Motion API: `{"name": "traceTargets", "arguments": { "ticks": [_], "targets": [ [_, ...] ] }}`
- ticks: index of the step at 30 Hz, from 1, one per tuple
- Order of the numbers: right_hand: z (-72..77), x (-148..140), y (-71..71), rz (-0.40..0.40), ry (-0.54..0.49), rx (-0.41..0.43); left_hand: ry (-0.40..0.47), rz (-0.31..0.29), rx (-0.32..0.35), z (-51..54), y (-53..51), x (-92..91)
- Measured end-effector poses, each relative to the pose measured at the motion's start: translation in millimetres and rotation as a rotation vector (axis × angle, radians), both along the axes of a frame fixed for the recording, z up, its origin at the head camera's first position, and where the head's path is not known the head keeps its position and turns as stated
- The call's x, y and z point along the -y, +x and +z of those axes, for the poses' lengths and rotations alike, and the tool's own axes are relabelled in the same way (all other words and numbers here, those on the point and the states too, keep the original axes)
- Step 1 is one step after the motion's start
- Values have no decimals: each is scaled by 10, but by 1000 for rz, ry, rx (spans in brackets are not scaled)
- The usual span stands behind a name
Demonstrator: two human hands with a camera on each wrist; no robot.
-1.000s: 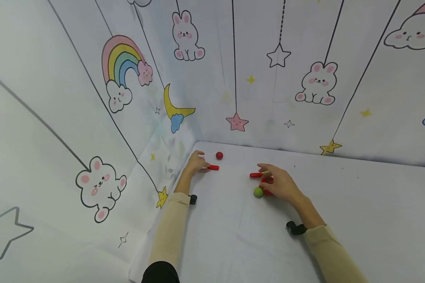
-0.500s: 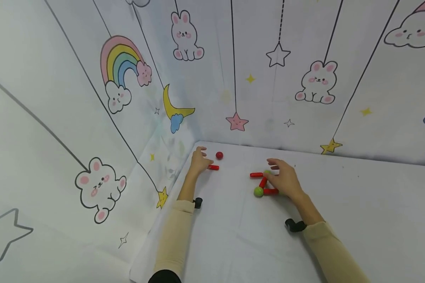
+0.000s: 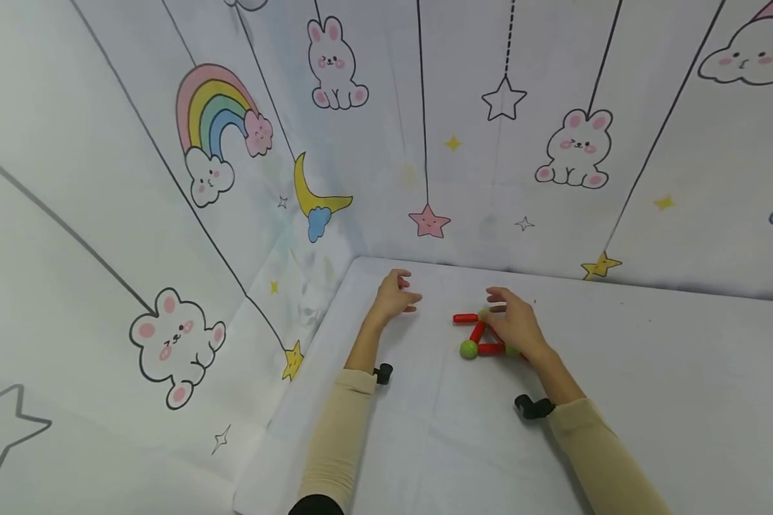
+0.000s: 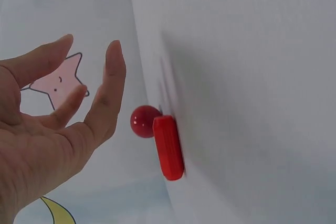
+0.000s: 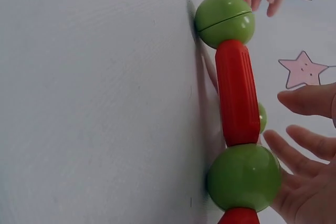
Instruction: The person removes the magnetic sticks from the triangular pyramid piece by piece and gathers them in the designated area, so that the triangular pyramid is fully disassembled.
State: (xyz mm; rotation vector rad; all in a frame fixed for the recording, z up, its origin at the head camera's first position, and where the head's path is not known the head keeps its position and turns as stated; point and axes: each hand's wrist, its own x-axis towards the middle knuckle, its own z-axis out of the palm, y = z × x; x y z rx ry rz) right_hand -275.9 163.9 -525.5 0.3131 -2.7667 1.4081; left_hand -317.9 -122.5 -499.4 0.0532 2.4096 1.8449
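A joined figure of red rods [image 3: 490,349] and green balls [image 3: 469,349] lies on the white table; part of it is hidden under my right hand [image 3: 517,323]. In the right wrist view a red rod [image 5: 238,93] links two green balls [image 5: 245,178], while the right hand's fingers are spread beside them, holding nothing visible. My left hand [image 3: 394,297] hovers above the far left of the table with nothing in it. A loose red rod [image 4: 168,148] and a red ball [image 4: 145,121] lie below it in the left wrist view; in the head view the hand hides both.
White cloth covers the table [image 3: 425,429]. A printed curtain with rabbits, stars and a rainbow [image 3: 219,114] stands along the left and far sides. Dark wrist cameras [image 3: 533,407] are strapped to both forearms.
The left hand has moved right, away from the loose rod's left end, and now covers rod and ball. The right hand shifted slightly right and back, exposing more of the figure.
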Motion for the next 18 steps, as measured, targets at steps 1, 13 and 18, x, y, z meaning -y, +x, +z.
{"name": "traceTargets", "arguments": {
  "ticks": [1, 13, 18],
  "targets": [
    [-6, 3, -4, -7, -1, 6, -4, -18, 12, -7, 6, -38],
    [-50, 99, -7, -13, -36, 4, -49, -188, 157, -127, 100, -515],
    [-83, 117, -1, -7, -40, 9, -84, -196, 168, -169, 136, -647]
  ]
}}
